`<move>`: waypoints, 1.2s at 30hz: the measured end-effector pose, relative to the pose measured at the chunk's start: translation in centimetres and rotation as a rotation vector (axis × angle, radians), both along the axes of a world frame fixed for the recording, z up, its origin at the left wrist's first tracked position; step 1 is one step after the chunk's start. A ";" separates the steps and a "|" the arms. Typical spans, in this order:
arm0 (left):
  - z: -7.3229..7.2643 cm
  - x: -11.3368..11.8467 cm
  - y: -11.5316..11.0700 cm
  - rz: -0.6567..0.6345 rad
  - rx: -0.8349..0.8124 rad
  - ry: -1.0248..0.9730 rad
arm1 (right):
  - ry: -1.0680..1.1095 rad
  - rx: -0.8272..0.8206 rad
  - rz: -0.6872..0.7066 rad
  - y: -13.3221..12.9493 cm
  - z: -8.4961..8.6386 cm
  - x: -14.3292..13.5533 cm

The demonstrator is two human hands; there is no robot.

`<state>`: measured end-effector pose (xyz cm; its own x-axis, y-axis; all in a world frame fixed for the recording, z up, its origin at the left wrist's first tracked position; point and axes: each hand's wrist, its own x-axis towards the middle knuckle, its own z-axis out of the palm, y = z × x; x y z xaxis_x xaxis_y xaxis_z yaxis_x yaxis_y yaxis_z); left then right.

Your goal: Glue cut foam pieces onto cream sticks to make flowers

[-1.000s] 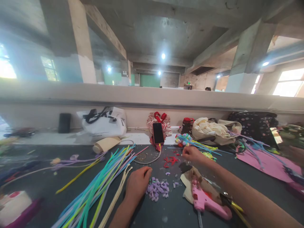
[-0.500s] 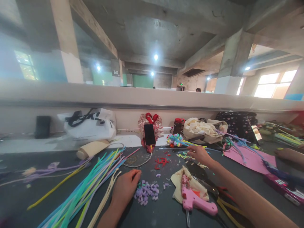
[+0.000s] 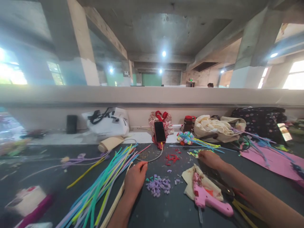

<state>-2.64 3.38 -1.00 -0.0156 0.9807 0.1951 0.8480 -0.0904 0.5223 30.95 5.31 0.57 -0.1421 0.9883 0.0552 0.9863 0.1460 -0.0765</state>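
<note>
My left hand (image 3: 136, 177) rests on the dark table with its fingers curled together; anything inside them is hidden. It lies between cream pipe cleaners beside a bundle of coloured pipe cleaners (image 3: 101, 186) and a heap of short purple pieces (image 3: 158, 186). My right hand (image 3: 211, 159) reaches down to the table with its fingers bunched, next to small yellow-green pieces (image 3: 194, 154). What its fingertips hold, if anything, does not show. Nearer me lies a pink glue gun (image 3: 205, 198) on a crumpled cream cloth (image 3: 188, 182). Short red pieces (image 3: 172, 159) lie between the hands, farther back.
Behind stand a phone (image 3: 160, 131) on a cable, a white bag (image 3: 108, 122), a dark bottle (image 3: 188, 123) with a red lid and a cream cloth bag (image 3: 219, 133). Tied colourful stems (image 3: 186, 137) lie before them. Pink paper (image 3: 268, 160) is at right.
The view has turned left, so things appear farther right. My right hand has come down and slightly nearer, off the stems at the back. My left hand stays near the purple pieces.
</note>
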 end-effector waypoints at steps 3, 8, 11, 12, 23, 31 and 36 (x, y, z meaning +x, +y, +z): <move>0.1 0.0 -0.2 0.025 -0.035 0.057 | -0.024 0.033 0.085 -1.2 1.2 -3.1; -0.3 1.6 -1.9 -0.006 -0.099 0.135 | -0.105 -0.001 0.307 -4.8 0.1 -10.8; -0.2 2.9 -3.2 -0.145 -0.095 0.144 | -0.157 0.019 0.360 -5.7 -1.0 -13.5; -0.1 2.9 -3.5 -0.176 -0.092 0.146 | -0.168 0.031 0.366 -5.7 -1.0 -13.9; 1.0 -4.5 -1.7 0.194 -0.149 0.338 | 0.123 0.131 0.352 -9.1 1.2 -13.1; 1.9 -4.4 -1.7 0.247 -0.111 0.321 | 0.270 0.105 0.358 -9.3 -0.1 -13.6; 3.7 -4.1 -2.3 0.206 -0.048 0.250 | 0.478 0.053 0.370 -7.4 1.1 -14.6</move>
